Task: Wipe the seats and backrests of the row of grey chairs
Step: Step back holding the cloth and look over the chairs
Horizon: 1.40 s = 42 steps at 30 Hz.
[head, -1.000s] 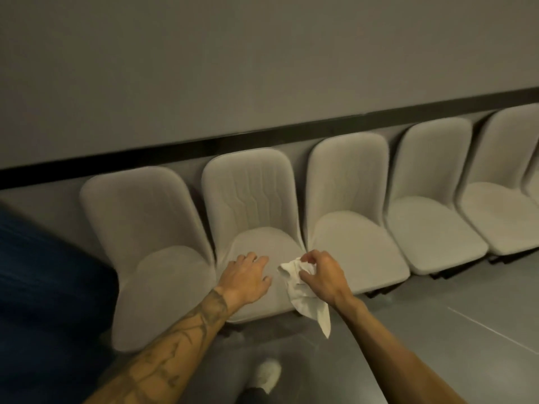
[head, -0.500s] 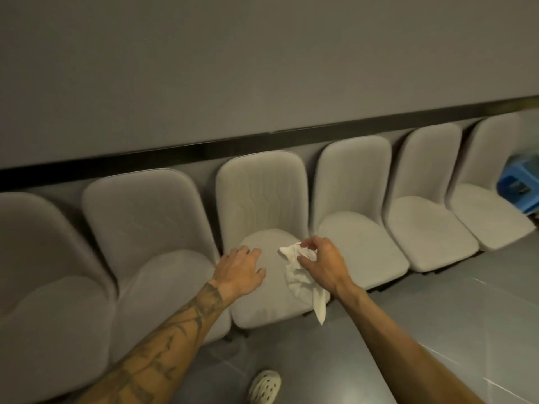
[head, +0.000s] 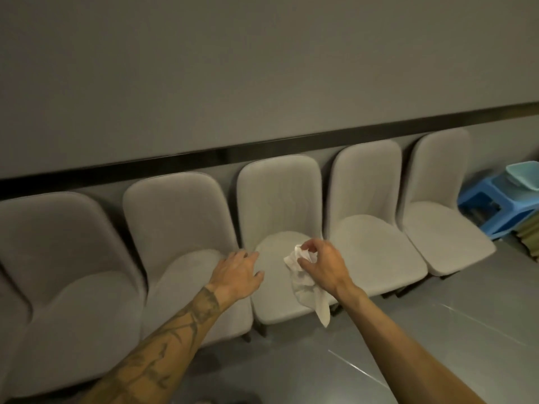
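A row of grey upholstered chairs stands against the wall. The middle chair (head: 278,196) is straight ahead of me. My right hand (head: 322,265) pinches a crumpled white cloth (head: 303,282) over that chair's seat, and the cloth's tail hangs past the seat's front edge. My left hand (head: 237,272) rests flat, fingers spread, at the seat's left edge, where it meets the neighbouring chair (head: 178,228). Two more chairs (head: 376,240) stand to the right.
A blue plastic stool (head: 495,205) with a light blue basin (head: 525,174) on it stands at the far right, past the last chair (head: 437,228). Grey tiled floor (head: 437,330) stretches in front of the chairs. Another chair (head: 58,258) is at the left.
My view has swung to the right, so the chairs slid left in the frame and the blue stool came further into sight. Both hands stay over the same seat, the right still holding the cloth.
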Each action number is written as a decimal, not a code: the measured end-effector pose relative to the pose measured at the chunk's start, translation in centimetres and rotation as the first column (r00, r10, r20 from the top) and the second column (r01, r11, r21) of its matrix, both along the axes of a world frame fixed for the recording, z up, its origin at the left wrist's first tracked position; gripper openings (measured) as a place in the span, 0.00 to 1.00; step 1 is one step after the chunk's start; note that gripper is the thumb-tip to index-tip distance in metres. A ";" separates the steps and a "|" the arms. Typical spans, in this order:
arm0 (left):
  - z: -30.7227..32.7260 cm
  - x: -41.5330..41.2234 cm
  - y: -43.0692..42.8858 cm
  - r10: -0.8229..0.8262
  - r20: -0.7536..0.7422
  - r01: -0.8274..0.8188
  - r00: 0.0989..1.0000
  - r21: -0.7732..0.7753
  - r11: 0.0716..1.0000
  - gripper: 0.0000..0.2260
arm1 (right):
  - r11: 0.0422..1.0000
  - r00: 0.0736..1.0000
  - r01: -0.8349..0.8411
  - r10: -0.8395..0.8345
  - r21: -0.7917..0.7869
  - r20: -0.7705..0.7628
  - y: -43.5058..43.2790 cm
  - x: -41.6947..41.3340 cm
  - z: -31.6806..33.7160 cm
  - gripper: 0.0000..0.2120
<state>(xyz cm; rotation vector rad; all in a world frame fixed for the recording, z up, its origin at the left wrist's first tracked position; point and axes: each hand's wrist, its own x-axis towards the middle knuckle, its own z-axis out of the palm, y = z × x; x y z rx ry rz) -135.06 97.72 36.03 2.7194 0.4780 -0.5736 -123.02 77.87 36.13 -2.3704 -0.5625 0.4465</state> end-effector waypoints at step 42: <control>1.7 77.2 -68.3 0.020 -0.014 -0.020 1.000 0.018 1.000 0.27 | 0.995 0.998 -0.063 0.060 -0.080 -0.035 -68.7 76.9 1.6 0.14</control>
